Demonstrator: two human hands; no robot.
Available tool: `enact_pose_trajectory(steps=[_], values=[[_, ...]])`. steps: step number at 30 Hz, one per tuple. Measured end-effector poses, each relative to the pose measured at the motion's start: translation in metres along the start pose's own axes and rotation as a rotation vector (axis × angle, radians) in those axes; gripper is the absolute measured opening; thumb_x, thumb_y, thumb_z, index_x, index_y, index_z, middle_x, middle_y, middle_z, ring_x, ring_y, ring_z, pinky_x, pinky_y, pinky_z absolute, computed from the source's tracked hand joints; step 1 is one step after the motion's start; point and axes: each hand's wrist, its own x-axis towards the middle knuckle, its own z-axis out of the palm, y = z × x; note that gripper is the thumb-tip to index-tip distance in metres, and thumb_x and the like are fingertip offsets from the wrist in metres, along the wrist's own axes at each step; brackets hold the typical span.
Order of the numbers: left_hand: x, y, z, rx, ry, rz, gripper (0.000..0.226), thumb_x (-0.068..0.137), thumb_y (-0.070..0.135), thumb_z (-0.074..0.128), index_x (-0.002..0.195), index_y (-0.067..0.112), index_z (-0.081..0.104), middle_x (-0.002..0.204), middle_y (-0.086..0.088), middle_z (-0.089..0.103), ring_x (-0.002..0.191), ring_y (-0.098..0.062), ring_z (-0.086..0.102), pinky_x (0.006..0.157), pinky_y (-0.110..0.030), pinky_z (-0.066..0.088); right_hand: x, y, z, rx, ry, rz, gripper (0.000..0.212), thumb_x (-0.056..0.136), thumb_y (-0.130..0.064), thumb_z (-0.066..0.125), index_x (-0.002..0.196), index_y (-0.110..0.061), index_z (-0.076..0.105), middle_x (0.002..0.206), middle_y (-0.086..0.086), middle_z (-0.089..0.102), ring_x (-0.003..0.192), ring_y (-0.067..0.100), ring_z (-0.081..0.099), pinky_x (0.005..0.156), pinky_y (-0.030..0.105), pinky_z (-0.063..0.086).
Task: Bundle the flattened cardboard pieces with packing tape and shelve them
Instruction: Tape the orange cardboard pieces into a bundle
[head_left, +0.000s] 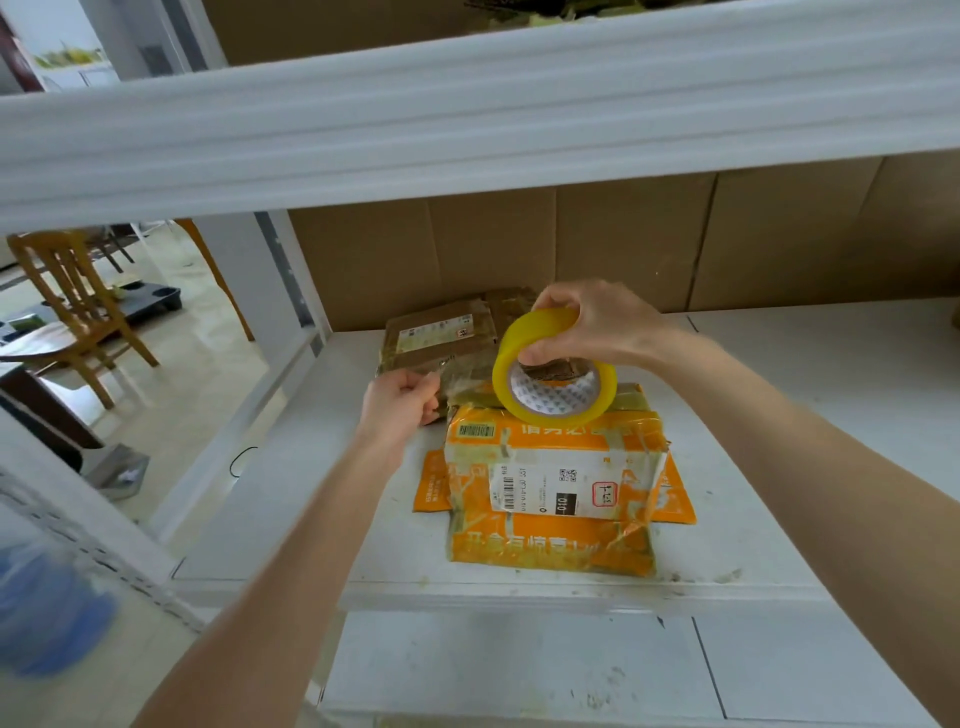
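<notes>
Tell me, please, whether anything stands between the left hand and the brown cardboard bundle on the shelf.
Nothing visible does: the left hand pinches the brown bundle at its near corner. The tape roll, held by the right hand, and the orange bundle lie to its right.

Glossy plastic tape roll (553, 376) (paper core); matt cardboard bundle (553, 499).

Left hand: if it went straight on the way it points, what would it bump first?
The brown cardboard bundle. The left hand points at its near corner, and its fingers seem to pinch it, though depth is hard to judge.
</notes>
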Motion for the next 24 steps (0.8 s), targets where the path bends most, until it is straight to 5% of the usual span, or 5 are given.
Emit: enact_pose_trajectory(steps=[4,10,14,19,24], values=[[0.002,-0.010,-0.013,-0.014,0.038,-0.054,0.019,0.092,0.017,0.062,0.074,0.010,0.062,0.067,-0.003,0.055,0.064,-0.013,0.055,0.066,-0.025,0.055,0.006,-0.006,-0.002,-0.103,-0.059,-0.007,0.073,0.051,-0.080,0.066,0.117,-0.048,0.054,0.112,-0.019,0.052,0.105,0.010,0.051,0.091,0.044,0.050],[0.000,-0.021,-0.013,-0.028,0.067,-0.100,0.015,0.092,0.015,0.061,0.079,0.008,0.062,0.066,-0.003,0.052,0.059,-0.010,0.051,0.063,-0.025,0.055,0.008,-0.016,0.000,-0.165,-0.035,-0.039,0.058,0.055,-0.077,0.066,0.102,-0.047,0.050,0.104,-0.018,0.055,0.098,0.011,0.054,0.080,0.037,0.048],[0.002,-0.028,-0.018,-0.022,0.121,-0.112,0.020,0.093,0.015,0.060,0.075,0.007,0.061,0.065,-0.004,0.051,0.061,-0.012,0.052,0.061,-0.025,0.055,0.012,-0.019,0.004,-0.353,-0.009,-0.054,0.070,0.054,-0.081,0.060,0.117,-0.051,0.055,0.120,-0.015,0.058,0.108,0.016,0.053,0.075,0.036,0.038],[0.002,-0.044,0.001,0.074,0.022,-0.155,0.024,0.095,0.011,0.054,0.071,0.011,0.056,0.075,-0.007,0.058,0.063,-0.013,0.055,0.076,-0.039,0.058,0.012,-0.008,0.004,-0.261,-0.077,-0.018,0.070,0.059,-0.079,0.064,0.123,-0.051,0.053,0.130,-0.013,0.055,0.117,0.018,0.051,0.074,0.034,0.039],[-0.007,-0.057,0.006,0.666,-0.119,-0.053,0.027,0.099,0.036,0.042,0.117,0.021,0.055,0.107,-0.011,0.053,0.084,-0.028,0.064,0.071,-0.044,0.059,0.007,-0.004,0.014,-0.278,-0.055,0.029,0.075,0.064,-0.078,0.061,0.131,-0.048,0.045,0.132,-0.010,0.055,0.115,0.020,0.053,0.075,0.033,0.041]])
